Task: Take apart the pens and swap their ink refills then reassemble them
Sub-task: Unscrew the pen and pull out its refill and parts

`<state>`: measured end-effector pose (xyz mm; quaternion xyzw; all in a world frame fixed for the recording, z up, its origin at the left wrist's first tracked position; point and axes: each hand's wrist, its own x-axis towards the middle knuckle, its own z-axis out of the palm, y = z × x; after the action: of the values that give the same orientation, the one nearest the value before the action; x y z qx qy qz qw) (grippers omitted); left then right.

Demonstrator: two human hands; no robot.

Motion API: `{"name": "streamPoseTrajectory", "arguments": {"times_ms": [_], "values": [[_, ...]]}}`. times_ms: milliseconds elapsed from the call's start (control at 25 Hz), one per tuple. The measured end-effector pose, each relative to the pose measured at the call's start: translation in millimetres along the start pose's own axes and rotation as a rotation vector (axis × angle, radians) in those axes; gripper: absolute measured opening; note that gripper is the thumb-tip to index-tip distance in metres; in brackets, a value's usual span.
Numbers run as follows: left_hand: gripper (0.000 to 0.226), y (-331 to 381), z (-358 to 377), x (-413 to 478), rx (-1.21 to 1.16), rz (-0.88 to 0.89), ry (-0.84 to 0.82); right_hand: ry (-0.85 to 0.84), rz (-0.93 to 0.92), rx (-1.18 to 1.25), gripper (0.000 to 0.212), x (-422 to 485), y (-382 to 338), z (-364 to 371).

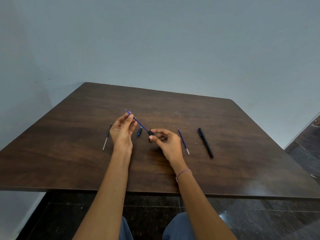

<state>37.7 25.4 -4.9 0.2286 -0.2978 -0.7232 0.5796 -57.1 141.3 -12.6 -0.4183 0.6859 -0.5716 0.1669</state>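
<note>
Dark brown wood-grain table (173,104) carries the scattered pen parts, and both bare hands hover just above its middle. The left hand (122,131) pinches a thin blue ink refill (137,121) between thumb and forefinger close to its pointed tip, which pokes out up and to the left of the fingers. From that pinch the refill slants down to the right, where its lower end enters a short black pen barrel piece (150,132) clasped by the thumb and forefinger of the right hand (166,142); most of that piece is hidden behind the fingers. A red-and-white thread bracelet (183,172) circles the right wrist.

On the tabletop, a small blue and black pen section (139,132) lies between the two hands, under the slanting refill. A slim black-tipped clear refill (107,137) rests just left of the left hand. Right of the right hand lies a second blue refill (183,141), and farther right a whole black pen (205,142), well apart from both hands.
</note>
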Motion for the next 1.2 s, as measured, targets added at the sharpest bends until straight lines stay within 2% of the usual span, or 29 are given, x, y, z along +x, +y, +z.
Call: {"name": "streamPoseTrajectory", "arguments": {"times_ms": [320, 520, 840, 960, 1200], "values": [[0.015, 0.8, -3.3, 3.3, -0.073, 0.023, 0.077, -0.008, 0.013, 0.070, 0.019, 0.6, 0.2, -1.1], [0.016, 5.0, -2.8, 2.9, -0.070, 0.103, 0.134, 0.007, 0.040, 0.124, 0.015, -1.0, -2.8, -0.4], [0.016, 33.8, -6.2, 1.3, -0.034, 0.074, 0.159, 0.060, 0.047, 0.150, 0.011, -2.8, -5.0, -1.0], [0.015, 61.5, -7.3, 10.5, 0.119, 0.020, 0.123, 0.065, 0.059, 0.143, 0.011, -4.5, -4.3, -0.8], [0.012, 105.8, -18.5, 32.0, 0.661, -0.092, -0.026, 0.059, 0.071, 0.152, 0.011, -5.7, -4.6, -2.1]]}}
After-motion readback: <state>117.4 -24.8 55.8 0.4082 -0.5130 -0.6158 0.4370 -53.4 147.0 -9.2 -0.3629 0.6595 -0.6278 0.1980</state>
